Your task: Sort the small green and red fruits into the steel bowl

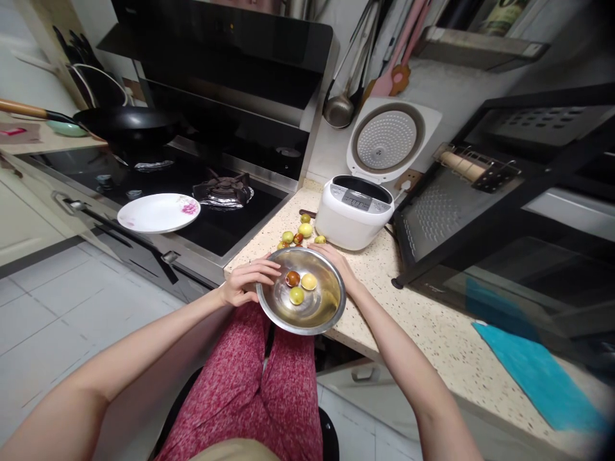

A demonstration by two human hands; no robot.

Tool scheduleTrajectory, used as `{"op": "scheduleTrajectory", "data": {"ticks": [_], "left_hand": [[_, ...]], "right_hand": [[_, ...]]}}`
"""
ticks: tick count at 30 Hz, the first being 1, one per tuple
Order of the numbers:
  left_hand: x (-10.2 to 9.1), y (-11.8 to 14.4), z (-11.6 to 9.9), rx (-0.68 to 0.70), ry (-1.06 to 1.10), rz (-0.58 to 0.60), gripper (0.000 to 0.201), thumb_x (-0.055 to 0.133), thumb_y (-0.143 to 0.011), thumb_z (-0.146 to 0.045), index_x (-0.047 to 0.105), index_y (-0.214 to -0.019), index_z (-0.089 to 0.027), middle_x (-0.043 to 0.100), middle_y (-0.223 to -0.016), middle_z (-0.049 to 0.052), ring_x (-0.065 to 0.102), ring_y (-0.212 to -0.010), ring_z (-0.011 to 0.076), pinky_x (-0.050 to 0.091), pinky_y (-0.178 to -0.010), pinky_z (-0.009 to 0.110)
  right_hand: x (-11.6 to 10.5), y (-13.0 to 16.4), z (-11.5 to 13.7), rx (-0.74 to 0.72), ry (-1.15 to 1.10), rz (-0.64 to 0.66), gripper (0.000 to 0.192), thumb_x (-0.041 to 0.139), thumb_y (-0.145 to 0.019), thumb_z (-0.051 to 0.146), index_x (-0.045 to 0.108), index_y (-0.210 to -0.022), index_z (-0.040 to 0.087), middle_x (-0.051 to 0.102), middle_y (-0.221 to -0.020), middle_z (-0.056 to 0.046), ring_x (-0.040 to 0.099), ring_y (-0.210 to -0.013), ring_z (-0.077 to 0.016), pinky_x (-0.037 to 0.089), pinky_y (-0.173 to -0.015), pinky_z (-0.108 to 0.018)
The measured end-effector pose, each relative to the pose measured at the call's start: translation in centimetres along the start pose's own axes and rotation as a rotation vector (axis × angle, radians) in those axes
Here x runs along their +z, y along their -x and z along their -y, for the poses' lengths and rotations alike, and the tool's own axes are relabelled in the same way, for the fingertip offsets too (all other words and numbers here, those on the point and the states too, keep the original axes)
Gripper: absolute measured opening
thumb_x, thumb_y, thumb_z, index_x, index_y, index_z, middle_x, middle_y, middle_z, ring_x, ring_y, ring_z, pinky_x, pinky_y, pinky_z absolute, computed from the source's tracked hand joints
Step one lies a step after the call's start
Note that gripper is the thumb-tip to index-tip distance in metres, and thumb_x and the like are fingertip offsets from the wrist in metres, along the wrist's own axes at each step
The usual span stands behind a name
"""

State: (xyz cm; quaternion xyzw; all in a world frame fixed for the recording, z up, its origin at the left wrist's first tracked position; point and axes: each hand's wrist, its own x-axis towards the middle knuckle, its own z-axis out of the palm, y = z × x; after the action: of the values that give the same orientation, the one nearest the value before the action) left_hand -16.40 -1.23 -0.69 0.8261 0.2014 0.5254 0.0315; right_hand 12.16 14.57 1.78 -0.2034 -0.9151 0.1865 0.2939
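A shiny metal bowl (331,301) is at the counter's front edge, partly over my lap. Inside it lie 3 jujubes: a reddish-brown jujube (292,278), a yellow jujube (309,282) and a green jujube (296,295). My left hand (247,280) grips the bowl's left rim, fingers over the edge and thumb lower down. Around the far right side of the bowl curves my right hand (339,261), pressed to its outer wall; most of its fingertips are hidden behind the rim. Several more green and brown jujubes (305,230) lie on the counter just beyond the bowl.
A white rice cooker (343,224) with its lid up stands behind the jujubes. To the left are a floral plate (158,214) overhanging the stove edge, a gas burner (225,189) and a black wok (127,125). A black oven (480,256) and blue cloth (533,378) are right.
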Motion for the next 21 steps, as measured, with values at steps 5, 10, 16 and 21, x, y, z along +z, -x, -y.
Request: {"op": "scheduleTrajectory", "data": {"ticks": [5,10,16,21], "left_hand": [[0.0,0.0,0.0,-0.002,-0.003,0.006,0.053,0.053,-0.102,-0.058,0.074,-0.112,-0.010,0.077,-0.114,0.022,0.071,-0.121,0.0320,0.049,-0.114,0.059],[-0.2,-0.3,-0.2,-0.007,0.014,0.013,0.054,0.053,-0.102,-0.058,0.073,-0.113,-0.010,0.077,-0.114,0.022,0.070,-0.121,0.0329,0.054,-0.109,0.057],[-0.3,0.1,0.1,-0.026,0.004,0.041,0.053,0.054,-0.101,-0.058,0.074,-0.114,-0.011,0.076,-0.116,0.022,0.069,-0.123,0.0332,0.048,-0.115,0.059],[0.0,0.8,0.9,-0.014,0.011,0.031,0.056,0.052,-0.101,-0.061,0.073,-0.118,-0.011,0.076,-0.119,0.022,0.069,-0.124,0.0327,0.043,-0.119,0.060]], "right_hand": [[-0.2,-0.1,0.7,-0.013,0.010,-0.045,0.036,0.050,-0.102,0.020,0.067,-0.132,0.027,0.070,-0.130,-0.009,0.067,-0.122,-0.0241,0.054,-0.109,-0.045],[-1.0,-0.2,0.9,-0.057,0.143,-0.140,0.034,0.052,-0.103,0.025,0.065,-0.135,0.025,0.069,-0.130,-0.011,0.068,-0.120,-0.0271,0.059,-0.102,-0.046],[-2.7,-0.2,1.1,-0.158,0.348,-0.339,0.033,0.055,-0.104,0.028,0.066,-0.135,0.024,0.072,-0.128,-0.012,0.073,-0.113,-0.0256,0.064,-0.096,-0.042],[-3.5,0.2,3.6,-0.274,0.305,-0.295,0.034,0.057,-0.104,0.027,0.067,-0.137,0.026,0.072,-0.130,-0.011,0.072,-0.117,-0.0237,0.063,-0.101,-0.041]]}}
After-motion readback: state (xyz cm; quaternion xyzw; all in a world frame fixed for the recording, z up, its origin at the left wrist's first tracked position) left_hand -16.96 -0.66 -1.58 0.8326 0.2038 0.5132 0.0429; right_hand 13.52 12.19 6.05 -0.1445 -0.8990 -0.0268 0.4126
